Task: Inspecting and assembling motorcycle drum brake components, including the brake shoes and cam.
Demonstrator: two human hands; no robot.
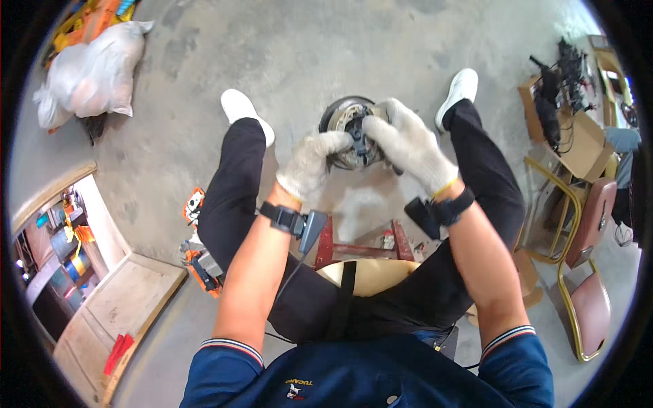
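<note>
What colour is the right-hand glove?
Off-white, with yellow edging at the cuff; the glove shows best in the head view.

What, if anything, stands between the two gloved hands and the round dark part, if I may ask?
Nothing visible stands in the way: the left hand and the right hand are both on the round dark part, with only their off-white gloves between.
</note>
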